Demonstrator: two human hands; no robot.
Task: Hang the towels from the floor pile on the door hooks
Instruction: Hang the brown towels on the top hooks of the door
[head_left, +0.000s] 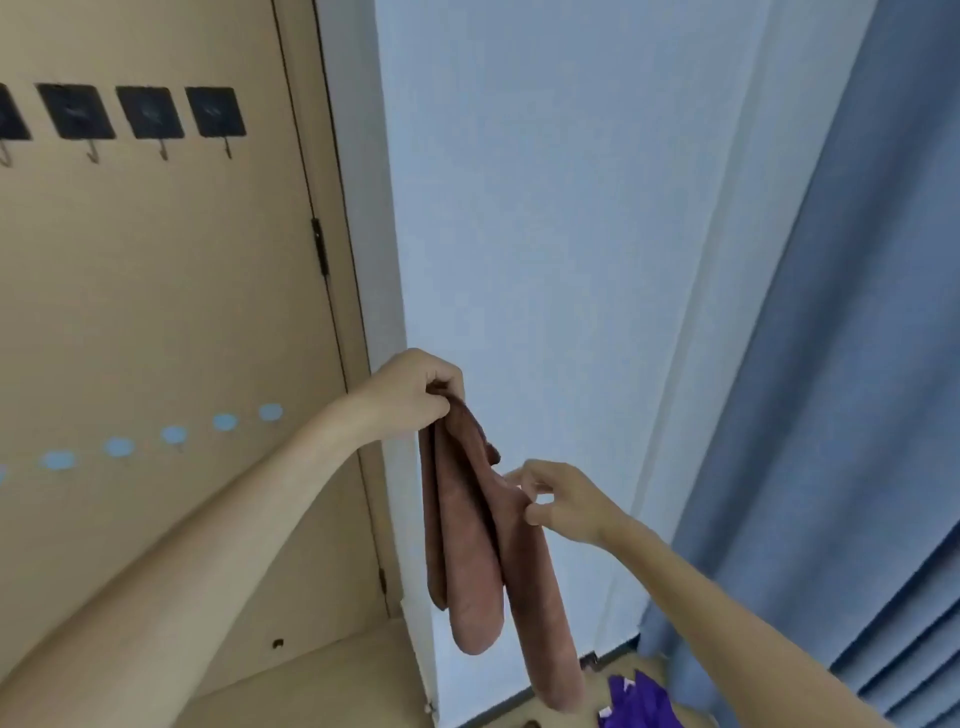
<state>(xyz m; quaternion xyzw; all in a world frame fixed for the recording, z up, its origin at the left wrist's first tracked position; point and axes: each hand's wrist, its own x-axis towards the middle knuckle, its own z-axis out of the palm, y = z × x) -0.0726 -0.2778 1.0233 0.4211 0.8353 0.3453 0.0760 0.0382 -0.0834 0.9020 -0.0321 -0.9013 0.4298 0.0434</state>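
A brown towel (483, 551) hangs in long folds in front of the wall corner. My left hand (415, 389) grips its top end, held up beside the door frame. My right hand (561, 501) pinches the towel's edge lower down on the right side. On the beige door (156, 291) a row of black square hooks (150, 117) sits high at the upper left, all bare. A purple towel (636, 699) lies on the floor at the bottom, partly cut off by the frame edge.
A row of light blue round pads (174, 435) runs across the door at mid height. The white wall (545, 234) stands right of the door, and a blue curtain (841, 415) hangs at the far right. The door hinge (319, 249) is at the frame.
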